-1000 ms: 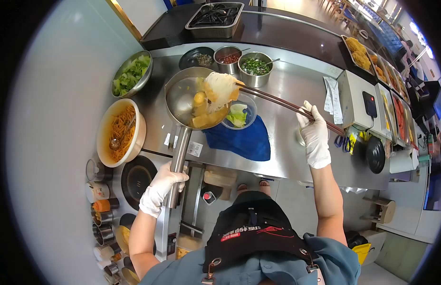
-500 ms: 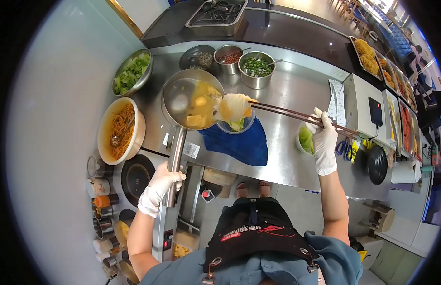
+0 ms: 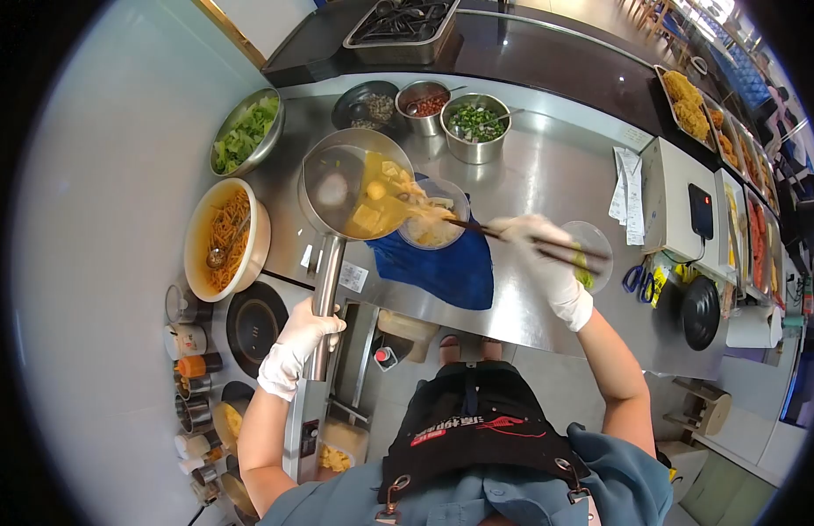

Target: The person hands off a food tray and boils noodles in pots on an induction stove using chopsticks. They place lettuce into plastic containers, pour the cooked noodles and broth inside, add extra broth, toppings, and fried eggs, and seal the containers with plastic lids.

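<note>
My gloved left hand [image 3: 303, 340] is wrapped round the handle of a steel saucepan [image 3: 330, 272], which is tilted to the right. Yellowish broth [image 3: 378, 188] with egg and tofu-like chunks lies toward its right rim, beside a clear round bowl [image 3: 458, 195]. Pale noodles and other food sit in that bowl, on a blue cloth [image 3: 455, 272]. My gloved right hand [image 3: 540, 254], smeared by motion, grips long dark chopsticks [image 3: 481, 230]; their tips reach the bowl's food. Under and beside that hand stands a second clear bowl [image 3: 597, 241] with green leaves, partly hidden.
Along the back stand a pot of chopped scallions [image 3: 475, 127], a pot of red bits [image 3: 424, 103] and a dark bowl [image 3: 365, 107]. Lettuce [image 3: 246, 136] and a white bowl of orange shreds [image 3: 260, 235] are at left. Blue scissors [image 3: 637, 279] and a black lid-like disc [image 3: 701, 311] lie right.
The clump of noodles held above the bowl is now down in it. My right hand has moved left and slightly down with the chopsticks. The saucepan has barely moved.
</note>
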A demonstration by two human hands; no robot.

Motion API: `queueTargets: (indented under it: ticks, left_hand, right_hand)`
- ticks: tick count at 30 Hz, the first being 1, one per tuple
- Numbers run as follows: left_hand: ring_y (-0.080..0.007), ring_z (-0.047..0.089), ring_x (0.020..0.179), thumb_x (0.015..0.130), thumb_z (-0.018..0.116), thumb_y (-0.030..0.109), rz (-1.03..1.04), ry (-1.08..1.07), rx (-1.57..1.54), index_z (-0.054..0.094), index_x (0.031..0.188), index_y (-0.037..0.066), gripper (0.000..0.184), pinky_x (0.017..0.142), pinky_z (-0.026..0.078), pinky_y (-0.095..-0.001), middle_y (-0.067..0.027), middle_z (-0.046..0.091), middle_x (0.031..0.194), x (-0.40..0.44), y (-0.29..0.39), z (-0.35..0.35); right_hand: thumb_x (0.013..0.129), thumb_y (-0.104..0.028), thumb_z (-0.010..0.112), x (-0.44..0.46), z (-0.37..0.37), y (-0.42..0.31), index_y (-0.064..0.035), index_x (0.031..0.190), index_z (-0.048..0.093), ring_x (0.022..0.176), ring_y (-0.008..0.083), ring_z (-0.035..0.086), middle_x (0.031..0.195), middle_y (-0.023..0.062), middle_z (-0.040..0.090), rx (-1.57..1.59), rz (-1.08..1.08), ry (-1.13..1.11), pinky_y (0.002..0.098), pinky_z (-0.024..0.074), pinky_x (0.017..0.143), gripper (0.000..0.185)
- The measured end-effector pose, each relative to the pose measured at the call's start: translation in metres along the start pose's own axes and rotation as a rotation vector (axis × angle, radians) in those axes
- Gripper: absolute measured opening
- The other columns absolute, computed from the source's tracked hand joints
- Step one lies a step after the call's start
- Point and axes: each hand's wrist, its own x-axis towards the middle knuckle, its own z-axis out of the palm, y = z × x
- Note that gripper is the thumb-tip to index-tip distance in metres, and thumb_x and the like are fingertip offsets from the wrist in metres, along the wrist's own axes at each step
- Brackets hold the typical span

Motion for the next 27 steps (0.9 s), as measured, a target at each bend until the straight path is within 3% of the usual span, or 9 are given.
queueTargets:
  ticks: [2, 5, 7, 8, 11, 16, 20, 22, 27]
  left_hand:
    - [-0.0139, 0.054, 0.051, 0.074, 0.068, -0.002, -0.005, 0.005, 0.010, 0.051, 0.095, 0.000, 0.027, 0.047, 0.045, -0.0283, -0.0046, 0.055, 0.067, 0.000, 0.001, 0.001]
    - [-0.0136, 0.055, 0.052, 0.074, 0.068, -0.002, 0.009, 0.018, 0.051, 0.051, 0.094, 0.000, 0.026, 0.047, 0.045, -0.0284, -0.0050, 0.055, 0.067, -0.001, 0.005, 0.003]
    - [-0.0136, 0.055, 0.052, 0.074, 0.068, -0.003, 0.015, 0.027, 0.088, 0.051, 0.093, -0.001, 0.026, 0.048, 0.045, -0.0283, -0.0053, 0.056, 0.067, -0.001, 0.008, 0.004]
    - [-0.0136, 0.055, 0.052, 0.074, 0.068, -0.003, 0.014, 0.030, 0.086, 0.051, 0.093, -0.001, 0.026, 0.048, 0.045, -0.0283, -0.0053, 0.056, 0.067, 0.000, 0.007, 0.005]
    - [-0.0138, 0.054, 0.052, 0.073, 0.068, -0.003, 0.031, 0.050, 0.119, 0.051, 0.092, -0.002, 0.025, 0.049, 0.045, -0.0284, -0.0057, 0.056, 0.067, 0.001, 0.006, 0.006]
    - [-0.0138, 0.055, 0.051, 0.071, 0.069, -0.002, 0.037, 0.071, 0.163, 0.051, 0.097, -0.002, 0.031, 0.048, 0.047, -0.0278, -0.0052, 0.055, 0.069, -0.001, 0.009, 0.012]
    - [-0.0142, 0.055, 0.052, 0.072, 0.069, -0.003, 0.011, 0.098, 0.212, 0.052, 0.096, -0.002, 0.030, 0.049, 0.046, -0.0276, -0.0053, 0.055, 0.068, -0.004, 0.016, 0.014]
    - [-0.0144, 0.055, 0.052, 0.072, 0.068, -0.003, 0.005, 0.079, 0.220, 0.051, 0.095, -0.001, 0.028, 0.049, 0.045, -0.0275, -0.0052, 0.055, 0.067, -0.005, 0.019, 0.014]
    - [-0.0155, 0.056, 0.050, 0.071, 0.067, -0.007, 0.001, 0.093, 0.240, 0.049, 0.093, -0.002, 0.029, 0.047, 0.045, -0.0283, -0.0059, 0.054, 0.067, -0.006, 0.027, 0.015]
  right_hand:
    - [0.083, -0.010, 0.069, 0.008, 0.007, -0.009, -0.0098, 0.103, 0.068, 0.087, 0.0250, 0.065, 0.097, 0.0086, 0.067, -0.217, -0.127, -0.320, 0.0318, 0.0518, 0.077, 0.020]
    - [0.081, -0.010, 0.069, 0.021, 0.007, -0.016, -0.0121, 0.103, 0.067, 0.083, 0.0266, 0.064, 0.092, 0.0088, 0.066, -0.284, -0.222, -0.411, 0.0335, 0.0515, 0.074, 0.022]
    - [0.081, -0.008, 0.070, 0.032, -0.003, -0.046, -0.0112, 0.103, 0.067, 0.079, 0.0262, 0.064, 0.089, 0.0089, 0.065, -0.403, -0.186, -0.389, 0.0328, 0.0516, 0.071, 0.023]
    - [0.081, -0.007, 0.069, 0.035, -0.008, -0.052, -0.0099, 0.101, 0.068, 0.076, 0.0260, 0.064, 0.086, 0.0095, 0.065, -0.271, -0.222, -0.304, 0.0317, 0.0518, 0.070, 0.020]
    - [0.085, -0.003, 0.066, 0.037, -0.024, -0.075, -0.0043, 0.096, 0.070, 0.079, 0.0199, 0.064, 0.085, 0.0099, 0.067, -0.176, 0.003, -0.181, 0.0286, 0.0506, 0.072, 0.012]
    - [0.088, -0.001, 0.061, 0.038, -0.046, -0.066, 0.0008, 0.104, 0.070, 0.083, 0.0158, 0.061, 0.091, 0.0089, 0.069, 0.022, -0.078, 0.023, 0.0285, 0.0489, 0.078, 0.018]
    - [0.091, -0.004, 0.059, 0.057, -0.007, -0.049, 0.0012, 0.109, 0.068, 0.090, 0.0167, 0.062, 0.097, 0.0101, 0.068, 0.222, -0.091, 0.134, 0.0285, 0.0489, 0.082, 0.020]
    - [0.091, -0.004, 0.060, 0.066, 0.018, -0.031, -0.0004, 0.110, 0.067, 0.097, 0.0167, 0.061, 0.104, 0.0103, 0.068, 0.315, -0.147, 0.074, 0.0282, 0.0476, 0.087, 0.021]
    - [0.087, -0.002, 0.064, 0.062, 0.040, -0.001, -0.0087, 0.113, 0.067, 0.090, 0.0198, 0.066, 0.106, 0.0109, 0.068, 0.159, -0.264, -0.059, 0.0284, 0.0517, 0.079, 0.028]
